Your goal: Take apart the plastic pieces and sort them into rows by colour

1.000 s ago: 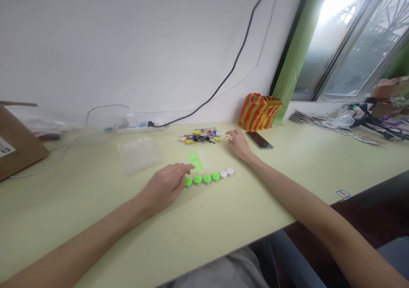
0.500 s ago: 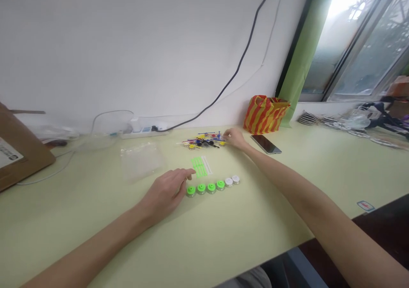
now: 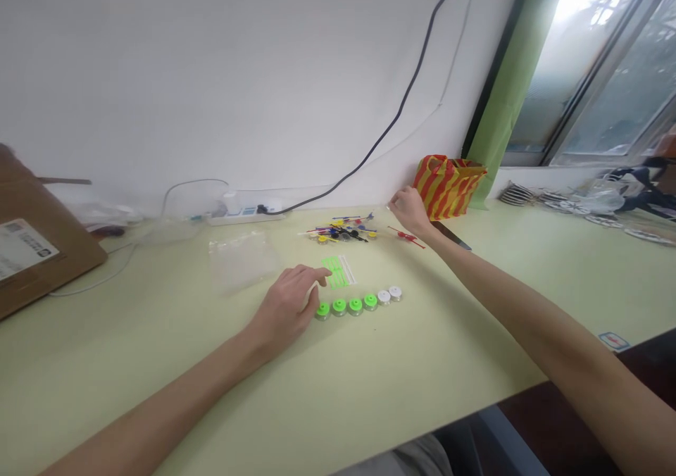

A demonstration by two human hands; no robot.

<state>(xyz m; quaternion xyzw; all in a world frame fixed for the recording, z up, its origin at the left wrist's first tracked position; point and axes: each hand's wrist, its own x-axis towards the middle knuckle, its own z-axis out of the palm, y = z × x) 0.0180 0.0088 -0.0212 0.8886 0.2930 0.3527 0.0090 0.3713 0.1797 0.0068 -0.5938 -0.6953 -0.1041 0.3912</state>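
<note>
My left hand (image 3: pixel 291 305) rests on the table with thumb and fingers apart, holding nothing. Its fingertips are by the thin green plastic strips (image 3: pixel 332 272), and the thumb is close to a row of small clear tubs with green lids (image 3: pixel 355 303). White-lidded tubs (image 3: pixel 389 294) continue that row; white strips (image 3: pixel 347 270) lie beside the green ones. My right hand (image 3: pixel 409 210) is closed in a pinch farther back, in front of the bag; what is at its fingertips is too small to make out. Red plastic pieces (image 3: pixel 406 236) lie just below it, right of a mixed-colour pile (image 3: pixel 343 232).
A red-and-yellow striped bag (image 3: pixel 448 187) stands by the wall, with a phone (image 3: pixel 451 236) partly behind my right arm. Leftward are a clear plastic bag (image 3: pixel 246 261), a power strip (image 3: pixel 246 213) and a cardboard box (image 3: pixel 47 243). Striped discs (image 3: pixel 511 194) lie at right.
My right hand has moved from the mixed pile to the right and back, toward the striped bag. Red pieces now lie separately right of the pile. My left hand stays by the green strips.
</note>
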